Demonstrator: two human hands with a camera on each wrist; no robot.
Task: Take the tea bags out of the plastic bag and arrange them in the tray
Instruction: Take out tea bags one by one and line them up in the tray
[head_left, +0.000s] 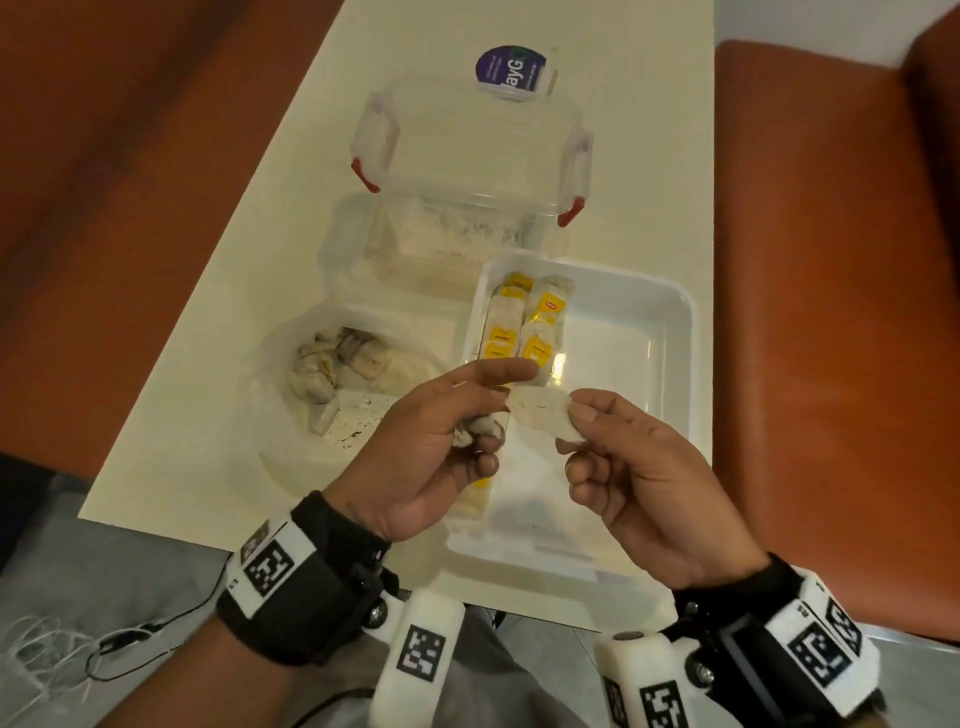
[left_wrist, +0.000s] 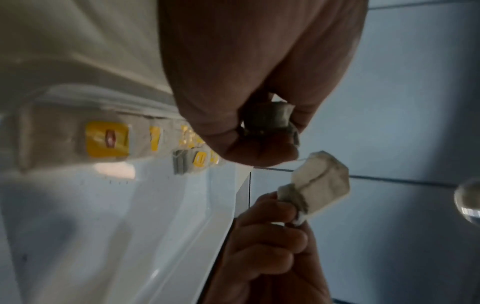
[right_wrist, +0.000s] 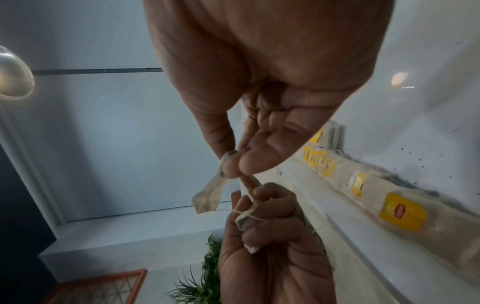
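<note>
- A person's two bare hands meet above the near edge of a shallow white rectangular plastic tray (head_left: 670, 306) on a cream table (head_left: 249, 249).
- The right hand (head_left: 628, 457) pinches one pale paper tea bag (head_left: 543, 415) by its end between thumb and forefinger, the other fingers curled in; the bag hangs free above the tray.
- The left hand (head_left: 441, 441) has its forefinger stretched out and the remaining fingers curled around a crumpled second tea bag (head_left: 475, 434) in the palm. A thin string runs between the two bags, so they are probably being pulled apart to untangle them.
- Along the tray's left wall lies a tidy row of tea bags with yellow tags (head_left: 524, 322); the rest of the tray floor is bare, likely waiting for more rows.
- Left of the tray sits the crinkled clear plastic bag (head_left: 291, 395), mouth open, with several loose tea bags (head_left: 332, 364) inside.
- Behind them stands a clear lidded storage box with red clips (head_left: 467, 150).
</note>
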